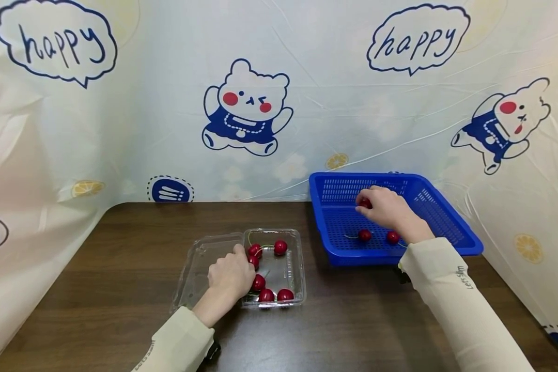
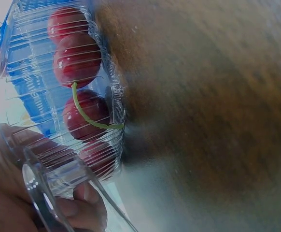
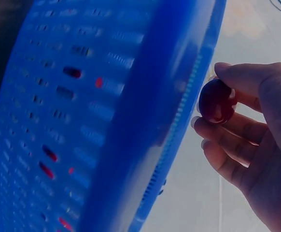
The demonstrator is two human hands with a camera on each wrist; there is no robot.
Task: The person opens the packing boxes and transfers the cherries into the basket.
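Over the blue basket (image 1: 325,243), my right hand (image 1: 385,209) pinches a dark red cherry (image 3: 217,101) between thumb and fingers. Two more cherries lie on the basket floor, one with a stem (image 1: 365,235) and another (image 1: 392,237) nearer the wrist. My left hand (image 1: 230,274) grips the hinged side of a clear plastic clamshell box (image 1: 301,268); the left wrist view shows thumb and fingers around its edge. Inside the box are several cherries, among them one at the back (image 1: 280,247) and one at the front (image 1: 285,295). My left hand partly covers the box's left side.
The clamshell's lid (image 1: 200,258) lies folded back to the left, partly under my left hand. Box and basket stand side by side on a brown wooden table (image 1: 121,279). A printed cloth (image 1: 167,129) with bears hangs behind the table and along its sides.
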